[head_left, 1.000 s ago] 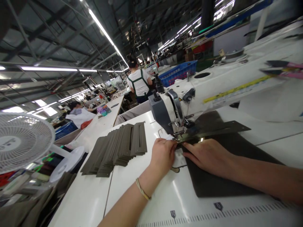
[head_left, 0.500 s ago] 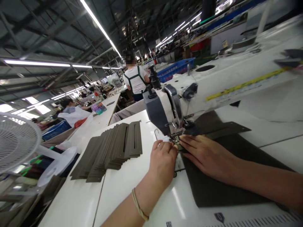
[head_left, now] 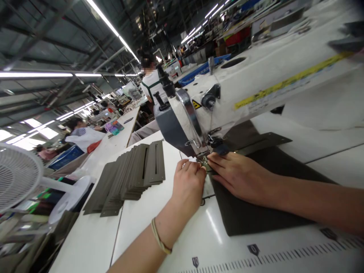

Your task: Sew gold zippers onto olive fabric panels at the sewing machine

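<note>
At the presser foot (head_left: 203,159) of a sewing machine (head_left: 182,117), both hands work close together. My left hand (head_left: 188,182) is closed, its fingers curled down left of the foot; what they pinch is hidden. Flat on a dark olive fabric panel (head_left: 244,212) lies my right hand (head_left: 241,176), fingers stretched out and tips right beside the foot. The panel spreads under the right hand and forearm. Behind it, to the right of the needle area, is another dark strip (head_left: 273,141) with a pointed end. The needle point itself is too small to make out.
A fanned stack of olive fabric pieces (head_left: 127,174), some slotted, lies left of the machine on the white table (head_left: 142,235). A white fan (head_left: 19,178) stands at the left edge. A ruler scale (head_left: 273,261) runs along the front. A co-worker (head_left: 150,81) stands beyond the machine.
The whole view has shifted slightly, so the machine and hands appear farther left and a little higher. Both hands keep their places beside the presser foot.
</note>
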Demonstrator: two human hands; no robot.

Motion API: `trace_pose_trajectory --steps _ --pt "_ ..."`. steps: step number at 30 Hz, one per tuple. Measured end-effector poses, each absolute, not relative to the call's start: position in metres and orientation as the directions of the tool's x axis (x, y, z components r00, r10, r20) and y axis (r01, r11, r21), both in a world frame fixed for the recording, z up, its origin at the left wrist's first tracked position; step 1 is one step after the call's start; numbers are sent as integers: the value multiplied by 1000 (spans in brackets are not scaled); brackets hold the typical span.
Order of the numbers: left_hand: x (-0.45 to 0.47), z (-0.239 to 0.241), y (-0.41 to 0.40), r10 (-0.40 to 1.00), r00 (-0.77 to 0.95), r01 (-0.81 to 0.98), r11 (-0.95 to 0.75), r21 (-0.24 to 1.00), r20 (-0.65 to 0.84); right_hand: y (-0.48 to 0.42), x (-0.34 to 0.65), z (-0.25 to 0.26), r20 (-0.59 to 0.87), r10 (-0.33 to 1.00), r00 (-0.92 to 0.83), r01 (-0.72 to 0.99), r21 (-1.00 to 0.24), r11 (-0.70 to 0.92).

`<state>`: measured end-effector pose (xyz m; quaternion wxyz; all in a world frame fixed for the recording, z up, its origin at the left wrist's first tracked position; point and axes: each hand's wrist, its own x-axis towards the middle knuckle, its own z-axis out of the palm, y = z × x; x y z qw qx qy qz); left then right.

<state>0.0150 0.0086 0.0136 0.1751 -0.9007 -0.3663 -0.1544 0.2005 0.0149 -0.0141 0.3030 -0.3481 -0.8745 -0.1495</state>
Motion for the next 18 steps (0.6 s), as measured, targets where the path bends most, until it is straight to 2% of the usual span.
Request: trace_pose_trajectory --steps 6,18 --pt "17 10 11 641 651 746 -640 -186 407 21 202 -17 682 472 -558 679 49 732" --pt "15 3 16 681 622 767 -628 -128 386 30 203 -26 658 487 -574 641 -9 768"
